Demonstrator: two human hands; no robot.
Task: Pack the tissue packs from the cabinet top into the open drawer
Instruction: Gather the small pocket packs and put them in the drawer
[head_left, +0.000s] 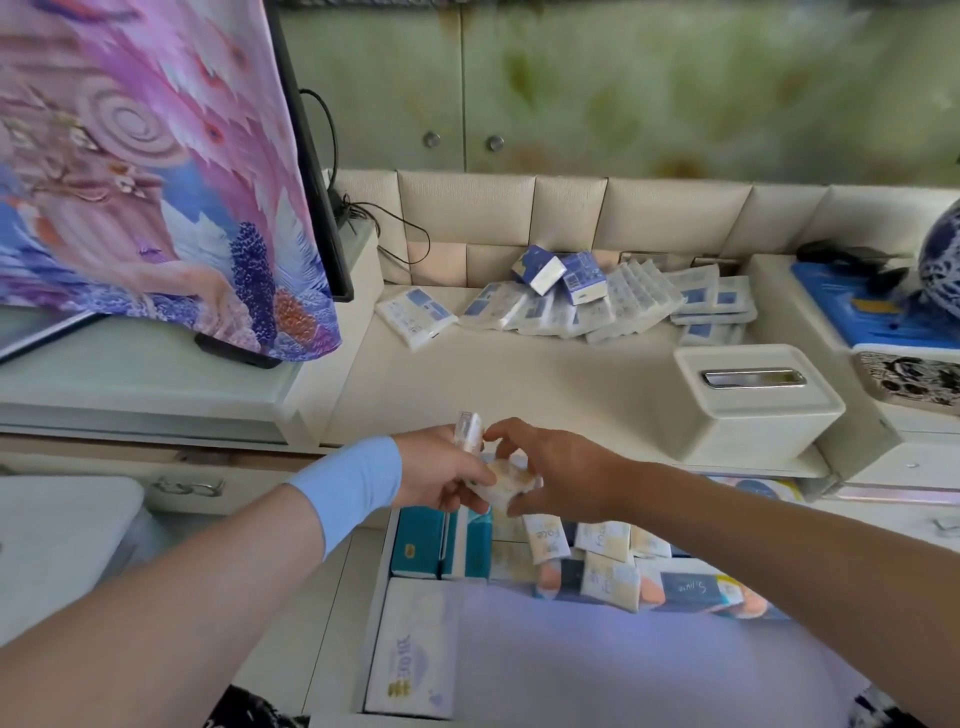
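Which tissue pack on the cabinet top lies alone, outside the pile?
The leftmost pack, lying flat to the left of the heap; all the others lean on one another.

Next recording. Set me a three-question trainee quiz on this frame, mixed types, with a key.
1. True or false: the pile of tissue packs lies on the cabinet top.
2. Choose: in the open drawer, the teal packs stand at its A) left, B) right, C) outside it.
3. Short answer: what do the left hand and right hand hold?
Key: 1 true; 2 A; 3 small packs, held above the drawer.
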